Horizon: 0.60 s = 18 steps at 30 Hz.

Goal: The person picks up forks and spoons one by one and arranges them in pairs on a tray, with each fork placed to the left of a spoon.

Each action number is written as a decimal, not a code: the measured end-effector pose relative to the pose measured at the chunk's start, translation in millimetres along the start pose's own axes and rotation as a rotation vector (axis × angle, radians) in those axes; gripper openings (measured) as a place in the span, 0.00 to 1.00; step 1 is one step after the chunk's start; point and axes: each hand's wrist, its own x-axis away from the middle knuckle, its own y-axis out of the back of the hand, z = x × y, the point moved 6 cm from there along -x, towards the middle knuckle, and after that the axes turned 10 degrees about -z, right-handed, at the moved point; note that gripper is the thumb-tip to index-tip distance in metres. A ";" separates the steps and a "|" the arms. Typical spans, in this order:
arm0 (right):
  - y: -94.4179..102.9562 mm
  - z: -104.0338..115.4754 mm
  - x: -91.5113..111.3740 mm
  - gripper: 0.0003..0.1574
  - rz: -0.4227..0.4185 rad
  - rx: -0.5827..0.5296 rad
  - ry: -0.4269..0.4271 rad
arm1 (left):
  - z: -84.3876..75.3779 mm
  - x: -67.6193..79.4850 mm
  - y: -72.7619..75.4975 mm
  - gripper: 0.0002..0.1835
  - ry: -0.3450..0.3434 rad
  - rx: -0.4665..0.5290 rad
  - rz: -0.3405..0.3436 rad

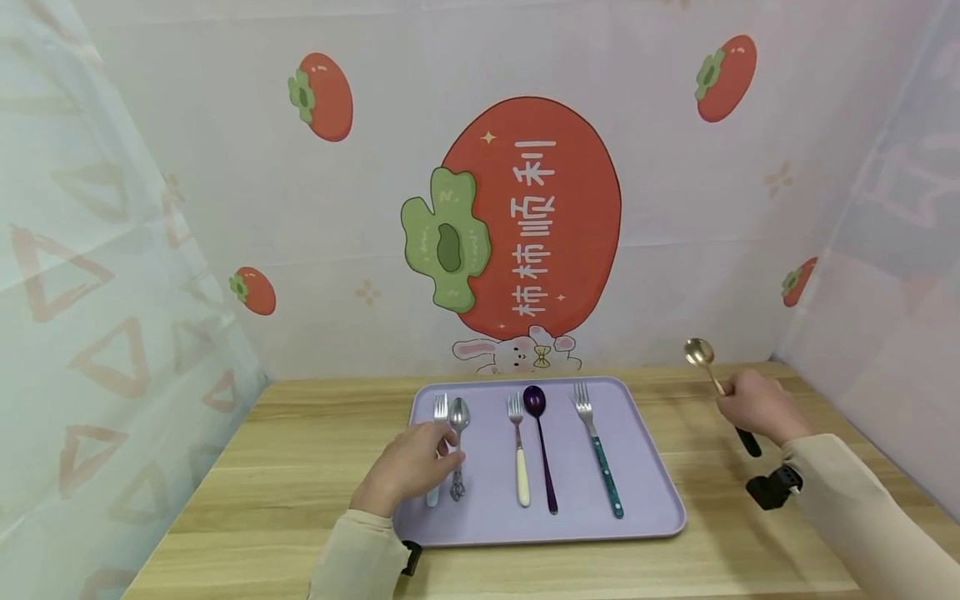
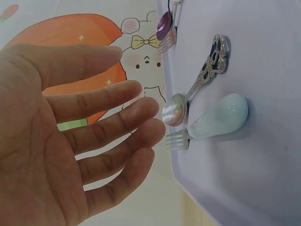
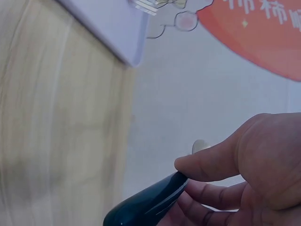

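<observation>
My right hand (image 1: 761,406) grips a spoon (image 1: 699,352) with a gold bowl and a dark green handle (image 3: 146,202), raised above the table right of the tray. The spoon's bowl points up and away. In the left wrist view, my left hand (image 2: 94,127) has its fingers spread and loosely bent, holding nothing. It hovers over the left side of the lilac tray (image 1: 555,534). Nearest to it lie an ornate silver spoon (image 2: 216,59) and a fork with a pale, glossy handle (image 2: 223,115). In the head view the hand partly covers both.
Further right on the tray lie a cream-handled fork (image 1: 522,479), a dark purple spoon (image 1: 535,401) and a teal-handled fork (image 1: 606,475). The tray stands on a wooden table (image 1: 300,467). Printed cloth walls (image 1: 360,208) rise behind and at both sides.
</observation>
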 end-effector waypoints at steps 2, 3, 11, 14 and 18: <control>2.7 5.9 1.5 0.14 -0.008 -0.002 0.010 | -0.2 0.3 -0.2 0.07 0.003 0.001 0.001; 4.0 8.4 2.1 0.14 -0.013 0.001 0.015 | -0.4 0.4 -0.3 0.07 0.003 0.001 0.000; 10.0 21.4 5.7 0.15 -0.036 0.004 0.026 | -0.7 0.3 -0.5 0.07 -0.008 0.003 -0.002; 10.9 25.5 7.0 0.14 -0.027 0.001 0.015 | -0.5 0.3 -0.7 0.07 -0.016 0.007 -0.001; 10.5 29.6 7.2 0.10 -0.020 0.000 -0.003 | -0.3 0.6 -0.5 0.08 -0.013 0.007 0.001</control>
